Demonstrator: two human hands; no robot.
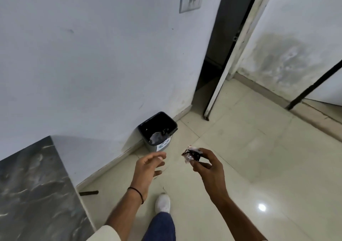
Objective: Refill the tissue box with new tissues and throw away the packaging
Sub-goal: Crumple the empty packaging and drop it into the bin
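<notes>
My right hand pinches a crumpled plastic wrapper, dark with clear and white parts, at fingertip level above the floor. My left hand hovers beside it with fingers spread and nothing in it; a black band circles its wrist. A small black waste bin stands against the white wall, just beyond and left of both hands. It holds some crumpled plastic at the bottom. No tissue box is in view.
A dark marble counter fills the lower left. Cream floor tiles stretch to the right. An open dark doorway lies ahead. My white shoe steps forward on the floor. A slanted black bar crosses the far right.
</notes>
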